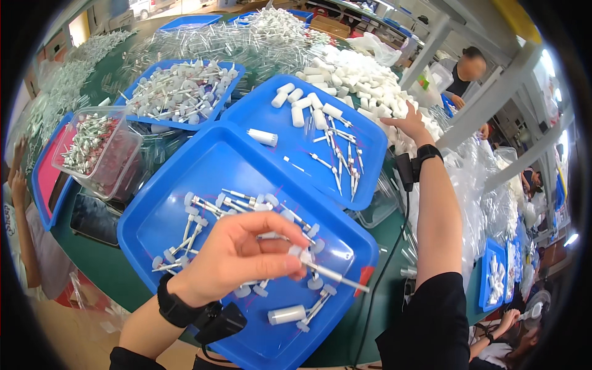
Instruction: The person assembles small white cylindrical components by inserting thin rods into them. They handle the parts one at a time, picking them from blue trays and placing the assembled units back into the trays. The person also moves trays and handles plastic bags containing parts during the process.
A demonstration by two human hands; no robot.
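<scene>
Left hand (pixel 271 246) pinched a slim, straight white rod (pixel 336 275), pale at its held end, above the near blue tray (pixel 191 163). Right hand (pixel 411 126), fingers spread, was at white cylinders (pixel 364 80) beyond that tray.

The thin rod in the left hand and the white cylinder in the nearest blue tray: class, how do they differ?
The thin rod is slender; the white cylinder is thicker. The thin rod is held in the left hand, while the white cylinder lies in the blue tray. In the picture, the thin rod slants down rightward; the white cylinder lies nearly level. Both are whitish and elongated.
</scene>
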